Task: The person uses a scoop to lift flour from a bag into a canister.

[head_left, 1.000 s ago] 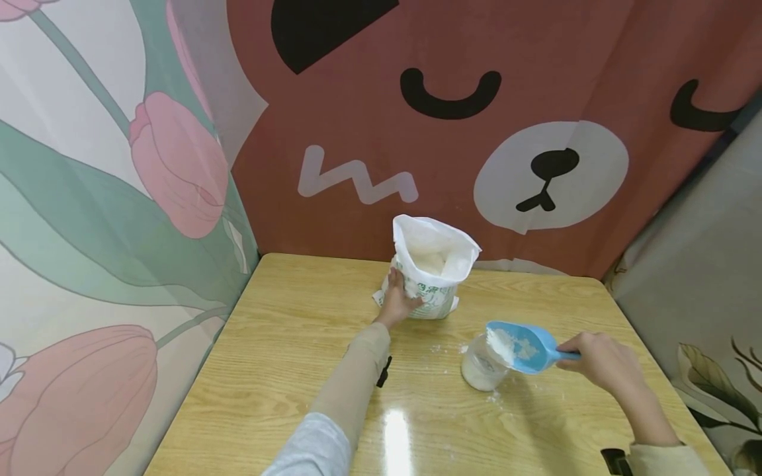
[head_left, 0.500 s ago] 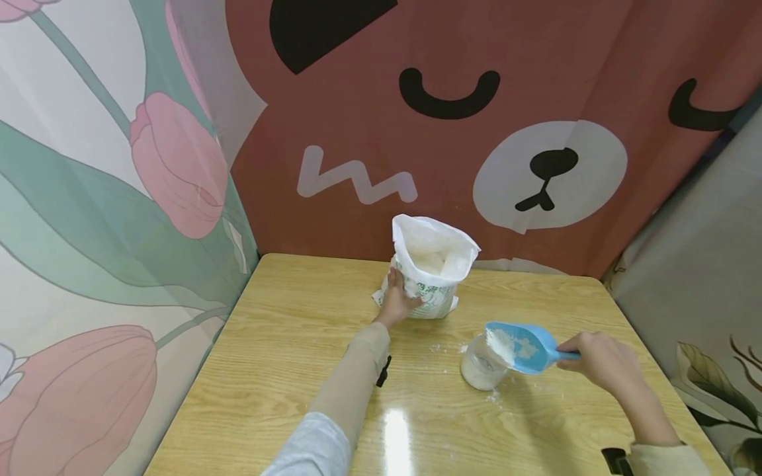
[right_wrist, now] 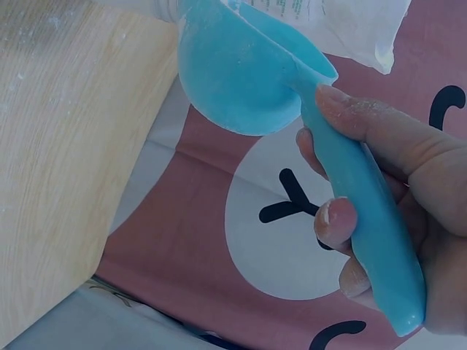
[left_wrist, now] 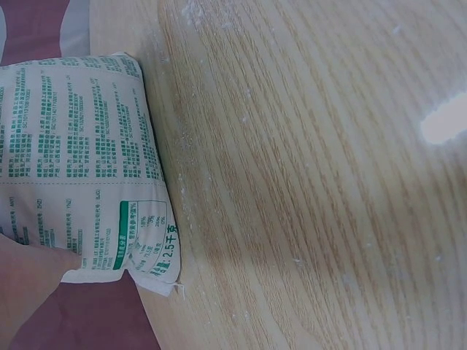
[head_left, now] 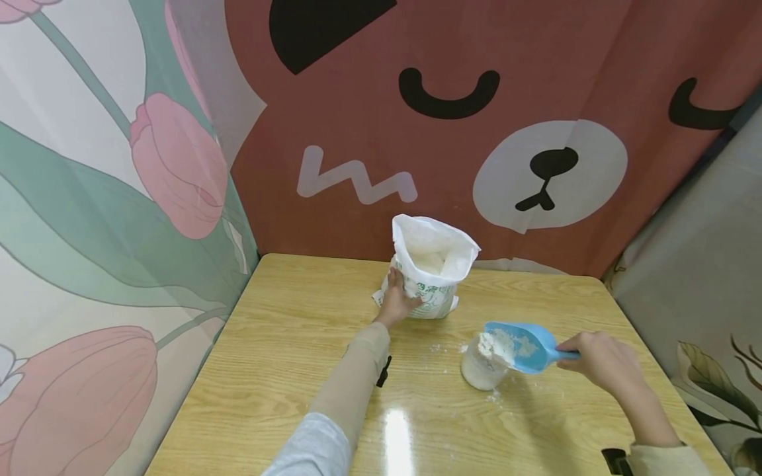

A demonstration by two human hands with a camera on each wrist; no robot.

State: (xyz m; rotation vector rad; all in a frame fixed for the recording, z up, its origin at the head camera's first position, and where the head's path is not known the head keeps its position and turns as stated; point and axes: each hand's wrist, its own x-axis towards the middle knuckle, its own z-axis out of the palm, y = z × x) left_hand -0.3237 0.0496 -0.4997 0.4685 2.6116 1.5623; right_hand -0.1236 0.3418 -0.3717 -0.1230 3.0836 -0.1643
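Note:
In the head view, a blue scoop (head_left: 534, 357) tips white flour (head_left: 497, 346) over the mouth of a clear jar (head_left: 481, 370). The flour heaps up at the jar's rim. My right hand (head_left: 604, 360) grips the scoop by its handle, with thumb and fingers wrapped round it in the right wrist view. My left hand (head_left: 397, 304) holds the side of an open white flour bag (head_left: 437, 291) with green print, thumb on its front. Part of that hand shows at the edge of the left wrist view, against the printed bag (left_wrist: 80, 138).
All of this stands on a wood-grain table (head_left: 286, 344). Spilled flour specks lie round the jar. A brown curtain (head_left: 345, 225) with a bear face hangs behind the back edge, and a flowered curtain (head_left: 178, 264) closes off the left side.
Flour has slid off the scoop's front and now piles up at the jar's mouth, and the jar looks fuller. Both hands, the scoop and the bag have hardly moved.

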